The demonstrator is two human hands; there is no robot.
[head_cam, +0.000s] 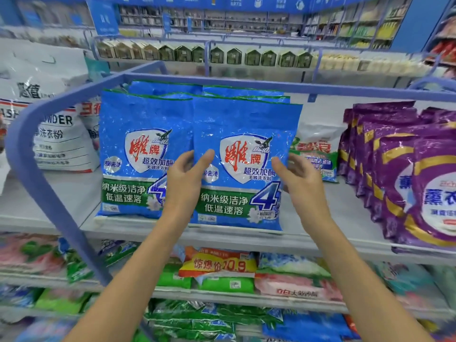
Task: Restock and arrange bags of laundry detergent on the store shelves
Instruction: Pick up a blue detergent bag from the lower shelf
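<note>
My main worry is the front blue detergent bag point(243, 169) tipping forward: it stands upright with its base right at the front lip of the shelf point(328, 213), and the film looks slick and soft. An uneven squeeze or a careless release could send it off the edge onto the lower rows. A sideways nudge could also drag the neighbouring blue bag point(133, 156), whose right edge it overlaps, out of line. Pushing it right would crowd the white-and-green bag point(318, 149) set further back, while the purple bags point(394, 169) sit well apart. My hands are spread apart, one on each side of the bag at about mid-height. The right hand point(302, 183) pinches the right edge, thumb on the printed face and fingers past the edge. The left hand point(183, 178) has its thumb on the face near the left edge, with its fingers along the seam between the two blue bags. I cannot tell whether those fingers tuck behind. More blue bags stand in rows behind it.
</note>
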